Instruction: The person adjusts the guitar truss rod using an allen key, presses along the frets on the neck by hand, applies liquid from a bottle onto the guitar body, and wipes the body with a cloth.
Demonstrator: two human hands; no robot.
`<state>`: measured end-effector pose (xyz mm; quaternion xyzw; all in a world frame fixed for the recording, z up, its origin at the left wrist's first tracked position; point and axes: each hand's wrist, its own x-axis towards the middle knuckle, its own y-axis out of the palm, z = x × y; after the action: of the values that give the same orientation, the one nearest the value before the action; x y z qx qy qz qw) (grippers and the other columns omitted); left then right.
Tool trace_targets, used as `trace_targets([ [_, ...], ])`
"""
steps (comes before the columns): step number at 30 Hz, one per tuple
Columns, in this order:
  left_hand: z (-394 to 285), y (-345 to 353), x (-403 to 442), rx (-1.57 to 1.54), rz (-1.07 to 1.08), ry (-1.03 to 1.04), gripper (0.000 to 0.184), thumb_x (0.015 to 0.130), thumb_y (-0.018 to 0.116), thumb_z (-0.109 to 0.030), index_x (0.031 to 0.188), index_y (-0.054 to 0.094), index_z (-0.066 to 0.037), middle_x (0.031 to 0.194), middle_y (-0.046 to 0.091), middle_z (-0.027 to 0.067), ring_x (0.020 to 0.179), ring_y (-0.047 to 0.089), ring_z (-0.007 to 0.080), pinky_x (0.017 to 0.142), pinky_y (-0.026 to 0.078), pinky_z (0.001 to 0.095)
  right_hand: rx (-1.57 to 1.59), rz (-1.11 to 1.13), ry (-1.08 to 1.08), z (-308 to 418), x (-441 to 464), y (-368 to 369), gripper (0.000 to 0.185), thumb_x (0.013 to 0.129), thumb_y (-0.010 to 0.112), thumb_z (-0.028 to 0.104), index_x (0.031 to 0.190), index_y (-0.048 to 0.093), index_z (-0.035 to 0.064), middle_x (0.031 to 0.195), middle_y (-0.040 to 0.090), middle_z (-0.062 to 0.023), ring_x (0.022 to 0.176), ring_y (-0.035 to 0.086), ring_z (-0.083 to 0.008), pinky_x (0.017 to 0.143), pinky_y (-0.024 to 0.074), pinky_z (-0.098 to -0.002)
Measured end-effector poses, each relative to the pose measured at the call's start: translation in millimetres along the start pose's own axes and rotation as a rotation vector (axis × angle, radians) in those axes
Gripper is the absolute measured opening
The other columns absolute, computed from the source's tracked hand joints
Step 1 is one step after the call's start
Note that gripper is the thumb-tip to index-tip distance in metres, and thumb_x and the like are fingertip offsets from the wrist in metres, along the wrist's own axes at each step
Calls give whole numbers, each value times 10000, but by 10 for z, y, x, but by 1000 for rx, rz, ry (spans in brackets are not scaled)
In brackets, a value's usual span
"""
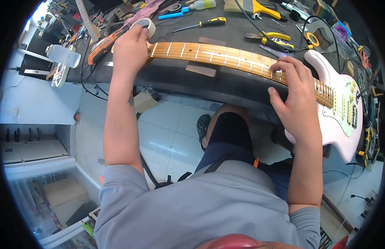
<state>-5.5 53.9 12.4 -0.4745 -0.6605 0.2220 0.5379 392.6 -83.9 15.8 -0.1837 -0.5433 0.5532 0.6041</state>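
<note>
Guitar (236, 59) lies with long axis left-right, body (325, 124) at right. Left grip (131, 46) closed around its headstock end; right grip (296, 85) half-open, touching its neck (225, 56).

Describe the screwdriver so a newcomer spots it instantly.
Find the pale pink guitar, its neck stretching left. Above the neck's middle, on the dark bench, lies the screwdriver. Its single yellow-and-black handle and thin metal shaft set it apart from the blue tool, upper left, and the two-handled pliers, right.
</note>
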Motion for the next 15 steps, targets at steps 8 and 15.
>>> trace_targets([
  [8, -120, -18, 75, 148, 54, -69, 300, 1096, 626, -313, 1068, 749, -40, 982, 757, 248, 986, 723, 489, 885, 549, 582, 5, 7, -1, 9, 2, -9, 435, 830, 824, 31, 1242, 690, 62, 1418, 650, -147, 1347, 585, -405, 1153, 473, -505],
  [15, -148, -108, 73, 133, 107, -28, 314, 1119, 643, -305, 1064, 731, -9, 922, 740, 218, 872, 714, 412, 810, 543, 498, 6, 4, -4, 3, -9, -16, 437, 831, 824, 37, 1246, 689, 59, 1417, 651, -146, 1351, 583, -405, 1159, 468, -507],
])
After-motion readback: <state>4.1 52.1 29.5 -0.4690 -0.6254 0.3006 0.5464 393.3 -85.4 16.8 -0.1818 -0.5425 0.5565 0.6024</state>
